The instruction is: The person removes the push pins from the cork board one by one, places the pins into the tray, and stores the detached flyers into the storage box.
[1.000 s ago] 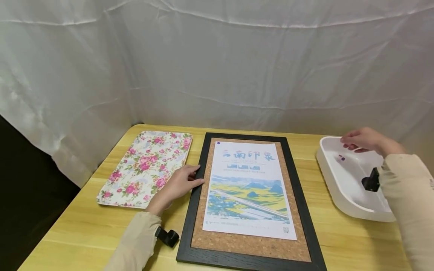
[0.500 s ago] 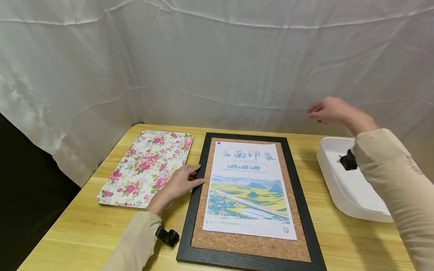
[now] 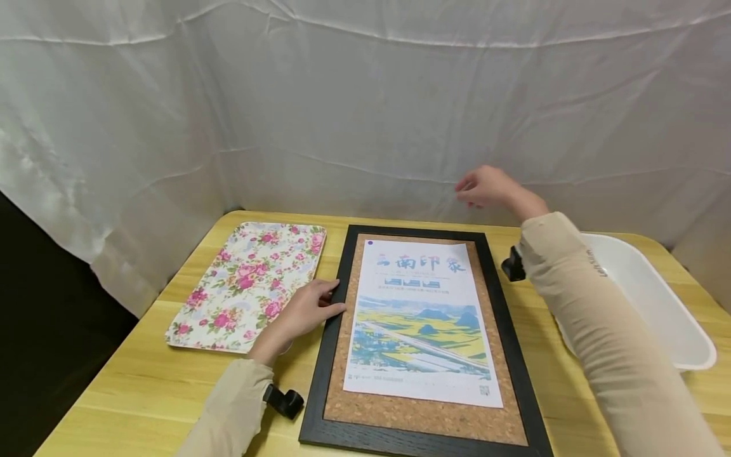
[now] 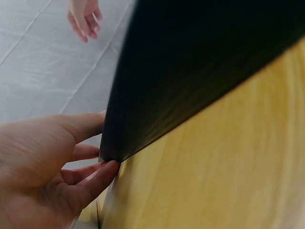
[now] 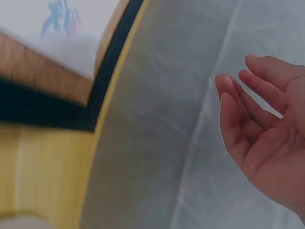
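Observation:
My left hand grips the left edge of a black-framed cork board. Its thumb and fingers meet that edge in the left wrist view, against the dark frame side. A printed landscape poster lies on the cork, with a small purple pin head at its upper left corner. Beyond the board's top right, my right hand hovers in front of the curtain. Its fingers are loosely bent, with nothing visible between them in the right wrist view.
A flat floral tray lies left of the board. To the right stands a white plastic basin, partly hidden by my right sleeve. A pale curtain hangs behind the wooden table.
My right hand has risen from over the white basin and moved left to beyond the board's upper right. The left hand keeps its place. The basin appears shifted slightly rightward.

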{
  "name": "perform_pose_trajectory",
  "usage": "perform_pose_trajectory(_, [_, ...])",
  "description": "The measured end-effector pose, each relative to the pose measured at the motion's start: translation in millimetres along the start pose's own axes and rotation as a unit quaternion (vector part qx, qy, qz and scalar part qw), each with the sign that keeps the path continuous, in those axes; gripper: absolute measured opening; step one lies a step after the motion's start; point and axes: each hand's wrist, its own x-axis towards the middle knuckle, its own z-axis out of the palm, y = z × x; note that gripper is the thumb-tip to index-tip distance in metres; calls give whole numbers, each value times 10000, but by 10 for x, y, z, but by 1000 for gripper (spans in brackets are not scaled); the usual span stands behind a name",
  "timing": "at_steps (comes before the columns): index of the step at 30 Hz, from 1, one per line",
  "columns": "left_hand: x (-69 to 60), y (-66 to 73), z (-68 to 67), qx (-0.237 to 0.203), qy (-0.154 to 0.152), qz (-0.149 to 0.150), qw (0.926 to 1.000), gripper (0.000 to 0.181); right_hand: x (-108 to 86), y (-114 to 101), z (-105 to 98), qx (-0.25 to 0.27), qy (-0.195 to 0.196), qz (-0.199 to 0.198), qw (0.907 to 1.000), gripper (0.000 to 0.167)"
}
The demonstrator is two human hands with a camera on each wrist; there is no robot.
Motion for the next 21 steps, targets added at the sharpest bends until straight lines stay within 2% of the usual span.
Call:
perform_pose_trajectory(6, [7,15,14,-51,-20,71,10000,58,109,-24,295,603,-132,57,9981,30])
perform_pose_trajectory(11, [-2,22,3,-62,-4,18,10000,58,189,-34,532,1250,-98,167,9920,31])
perform_pose_trajectory(17, [-28,6,-21,-96,41,-9,9999,59,297,-148,841,1585,168,551,9857,32])
perform_pose_trajectory(21, [-40,-4,-18,-56,47,-2,10000,58,350,-253,1021,1811,187,659,9811,31])
